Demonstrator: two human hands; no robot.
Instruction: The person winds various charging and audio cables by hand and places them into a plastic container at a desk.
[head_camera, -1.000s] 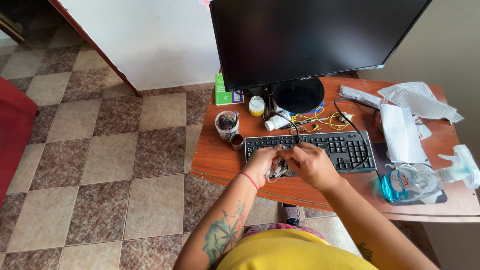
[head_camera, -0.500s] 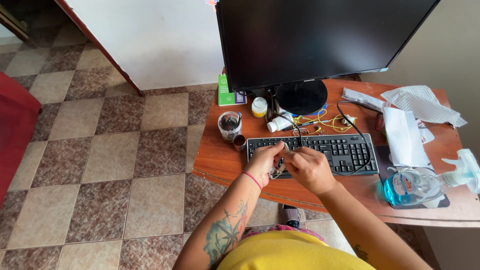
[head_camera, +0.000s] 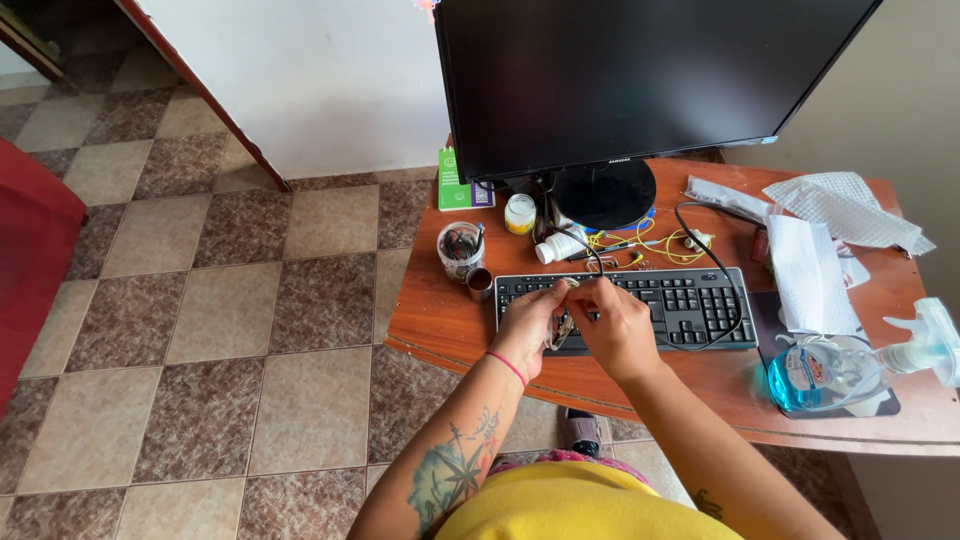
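My left hand (head_camera: 532, 325) and my right hand (head_camera: 612, 325) meet over the left part of a black keyboard (head_camera: 680, 300) on a reddish wooden desk (head_camera: 450, 320). Both pinch a small thing with thin wires (head_camera: 562, 322) between the fingertips; what it is stays too small to tell. A thin black cable (head_camera: 590, 250) runs from it up towards the monitor stand. My left wrist wears a pink band. The fingers hide most of the held piece.
A large black monitor (head_camera: 640, 80) stands behind the keyboard. A clear cup with small parts (head_camera: 460, 248), a white bottle (head_camera: 555, 247), yellow wires (head_camera: 660, 245), paper towels (head_camera: 810, 260) and a blue-liquid spray bottle (head_camera: 850, 365) lie around. Tiled floor (head_camera: 200, 320) spreads left.
Both hands have stayed together over the keyboard, with small finger movements on the wired piece. The view has shifted slightly.
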